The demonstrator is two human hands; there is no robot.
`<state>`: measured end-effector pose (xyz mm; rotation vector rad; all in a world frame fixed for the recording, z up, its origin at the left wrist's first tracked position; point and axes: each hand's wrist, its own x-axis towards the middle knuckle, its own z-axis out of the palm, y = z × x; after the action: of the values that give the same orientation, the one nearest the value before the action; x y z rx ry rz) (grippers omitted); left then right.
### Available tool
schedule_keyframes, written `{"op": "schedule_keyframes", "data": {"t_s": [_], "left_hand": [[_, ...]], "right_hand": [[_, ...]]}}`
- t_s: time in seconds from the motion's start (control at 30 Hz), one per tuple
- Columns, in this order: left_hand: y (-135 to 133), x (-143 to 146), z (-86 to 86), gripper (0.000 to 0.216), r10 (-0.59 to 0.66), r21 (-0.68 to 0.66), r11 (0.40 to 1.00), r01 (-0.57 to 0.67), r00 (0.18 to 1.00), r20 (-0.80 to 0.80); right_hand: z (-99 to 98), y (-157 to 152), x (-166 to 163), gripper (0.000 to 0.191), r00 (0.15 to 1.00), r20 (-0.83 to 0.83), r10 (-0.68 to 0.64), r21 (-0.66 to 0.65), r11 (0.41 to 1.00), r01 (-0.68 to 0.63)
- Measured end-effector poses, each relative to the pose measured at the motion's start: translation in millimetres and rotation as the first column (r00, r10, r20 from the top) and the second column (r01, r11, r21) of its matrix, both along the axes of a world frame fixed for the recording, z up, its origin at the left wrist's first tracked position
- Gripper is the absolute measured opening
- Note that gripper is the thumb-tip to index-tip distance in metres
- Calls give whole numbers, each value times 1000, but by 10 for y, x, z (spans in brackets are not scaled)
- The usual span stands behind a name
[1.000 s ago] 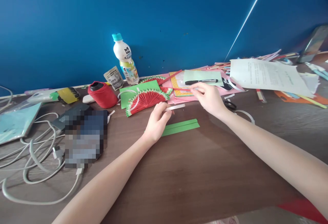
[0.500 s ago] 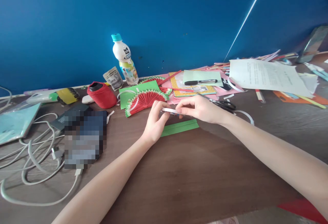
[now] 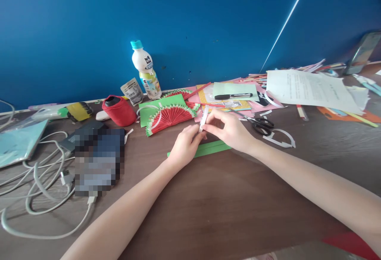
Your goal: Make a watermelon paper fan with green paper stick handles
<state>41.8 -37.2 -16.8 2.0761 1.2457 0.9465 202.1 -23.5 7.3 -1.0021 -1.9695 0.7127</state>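
My right hand (image 3: 231, 131) pinches a short, narrow white strip (image 3: 204, 117) between thumb and fingertips. My left hand (image 3: 185, 145) is closed at the strip's lower end, its fingertips touching those of the right. The strip stands up at a slant, pointing toward the wall; its lower end is hidden by fingers. Beneath both hands lies a long green paper strip (image 3: 212, 148) on the table. Just beyond the left hand rests a pleated red paper fan (image 3: 173, 118) with a green and white edge. Black-handled scissors (image 3: 263, 126) lie right of my right hand.
A curled white strip (image 3: 286, 145) lies by the scissors. Behind are a marker (image 3: 233, 96), coloured papers and a printed sheet (image 3: 309, 89). A bottle (image 3: 146, 71) and a red thread spool (image 3: 119, 111) stand at the back left. Cables (image 3: 38, 184) and a blurred-out device (image 3: 99, 160) occupy the left.
The white strip has turned from lying sideways between my hands to pointing away from me. My left hand has shifted slightly down and right, and my hands have come together.
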Motion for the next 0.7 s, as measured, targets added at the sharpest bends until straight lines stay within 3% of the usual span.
{"op": "schedule_keyframes", "data": {"t_s": [0.07,0.17,0.37,0.7], "left_hand": [[-1,1,11,25,-1,-29,1000,1,1000,-11],[-1,1,17,26,4,-44,999,-4,1000,-1],[-11,11,44,27,23,-45,999,-23,1000,-11],[-9,5,20,25,41,-124,992,-37,999,24]], "right_hand": [[-23,14,5,20,997,-33,-73,58,995,75],[-46,26,11,34,998,-35,-44,147,988,49],[-54,11,5,18,999,-33,-25,324,945,35],[43,0,20,4,990,-128,-60,251,964,91]]}}
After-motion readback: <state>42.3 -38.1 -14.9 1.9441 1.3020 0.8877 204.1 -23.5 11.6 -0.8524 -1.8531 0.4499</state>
